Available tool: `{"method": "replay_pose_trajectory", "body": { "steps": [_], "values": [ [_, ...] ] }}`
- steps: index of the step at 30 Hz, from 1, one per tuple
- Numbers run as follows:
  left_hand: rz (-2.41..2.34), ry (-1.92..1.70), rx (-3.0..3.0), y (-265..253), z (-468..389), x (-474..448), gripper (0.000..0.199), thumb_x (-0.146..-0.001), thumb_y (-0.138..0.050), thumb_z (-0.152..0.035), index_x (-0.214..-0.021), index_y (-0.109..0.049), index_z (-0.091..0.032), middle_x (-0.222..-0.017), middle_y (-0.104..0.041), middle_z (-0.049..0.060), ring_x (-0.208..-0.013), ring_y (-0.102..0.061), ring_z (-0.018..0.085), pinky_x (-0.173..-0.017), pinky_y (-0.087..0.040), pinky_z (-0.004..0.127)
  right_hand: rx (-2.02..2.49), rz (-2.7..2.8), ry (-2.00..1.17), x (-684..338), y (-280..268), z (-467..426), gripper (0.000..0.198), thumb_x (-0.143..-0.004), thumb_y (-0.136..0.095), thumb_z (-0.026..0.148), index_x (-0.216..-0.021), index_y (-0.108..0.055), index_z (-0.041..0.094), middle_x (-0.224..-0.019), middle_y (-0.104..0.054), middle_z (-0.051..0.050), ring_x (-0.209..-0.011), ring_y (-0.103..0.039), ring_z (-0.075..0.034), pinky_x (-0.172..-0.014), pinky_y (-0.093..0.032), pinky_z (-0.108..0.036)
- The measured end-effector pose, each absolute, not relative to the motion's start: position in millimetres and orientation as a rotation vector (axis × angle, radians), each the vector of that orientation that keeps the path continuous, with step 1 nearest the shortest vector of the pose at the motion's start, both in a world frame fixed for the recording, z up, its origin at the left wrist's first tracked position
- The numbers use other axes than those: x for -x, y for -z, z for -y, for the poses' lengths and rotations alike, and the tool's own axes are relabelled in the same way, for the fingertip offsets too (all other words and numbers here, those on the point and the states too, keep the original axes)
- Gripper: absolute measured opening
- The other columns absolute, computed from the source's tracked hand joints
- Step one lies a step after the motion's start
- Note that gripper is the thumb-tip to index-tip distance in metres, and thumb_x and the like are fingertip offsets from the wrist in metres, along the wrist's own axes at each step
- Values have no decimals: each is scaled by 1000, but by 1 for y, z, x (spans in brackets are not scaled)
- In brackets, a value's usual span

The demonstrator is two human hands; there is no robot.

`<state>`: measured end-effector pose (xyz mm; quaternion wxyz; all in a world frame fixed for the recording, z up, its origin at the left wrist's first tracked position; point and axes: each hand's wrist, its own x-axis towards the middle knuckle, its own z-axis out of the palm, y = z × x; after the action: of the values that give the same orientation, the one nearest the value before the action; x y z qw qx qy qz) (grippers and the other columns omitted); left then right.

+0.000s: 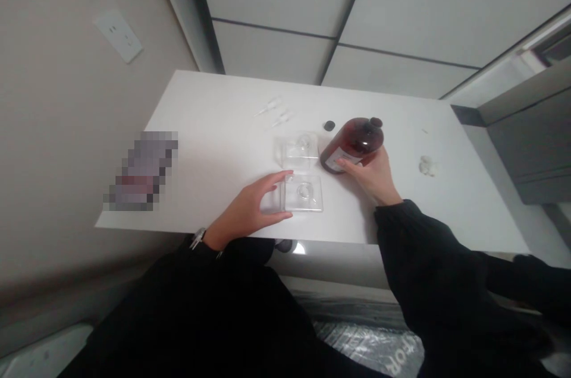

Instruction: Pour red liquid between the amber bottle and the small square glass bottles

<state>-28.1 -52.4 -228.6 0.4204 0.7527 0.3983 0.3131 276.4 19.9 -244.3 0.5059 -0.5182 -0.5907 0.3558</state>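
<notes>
My right hand (373, 175) is wrapped round a dark brown bottle (357, 137) with a white label, which leans to the right. The bottle's neck looks uncapped, and a small black cap (329, 126) lies on the table behind it. With thumb and fingers, my left hand (252, 202) grips the left part of a clear, square plastic box (307, 202) with a round opening in its top. A second clear plastic box (294, 157) of the same kind stands just behind it, left of the bottle. Whether either box holds liquid cannot be seen.
Several clear, thin droppers (270, 107) lie toward the back of the white table (214, 146). A blurred-out item (143, 171) is at the left end. To the right rests a small crumpled, pale thing (427, 166). Cabinet panels (276, 51) rise behind the table.
</notes>
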Motion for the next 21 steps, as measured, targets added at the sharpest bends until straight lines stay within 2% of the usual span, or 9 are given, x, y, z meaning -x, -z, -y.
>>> {"method": "replay_pose_trajectory", "body": {
  "steps": [9, 21],
  "values": [
    [-942, -845, -1801, 232, 51, 28, 75, -87, -83, -40, -155, -55, -24, -160, -58, 13, -145, -59, 33, -119, -55, 52, 1368, 1640, -606, -299, 219, 38, 74, -63, -96, 53, -125, -68, 23, -123, -75, -14, -113, -72, -36, -103, -56, -63],
    [-971, -838, -1831, 236, 50, 27, 77, -87, -84, -46, -155, -56, -22, -159, -60, 14, -143, -61, 33, -120, -53, 53, 1264, 2165, -346, -290, 181, 62, 75, -76, -90, 51, -140, -61, 26, -130, -77, -12, -116, -75, -34, -96, -63, -52]
  ]
}}
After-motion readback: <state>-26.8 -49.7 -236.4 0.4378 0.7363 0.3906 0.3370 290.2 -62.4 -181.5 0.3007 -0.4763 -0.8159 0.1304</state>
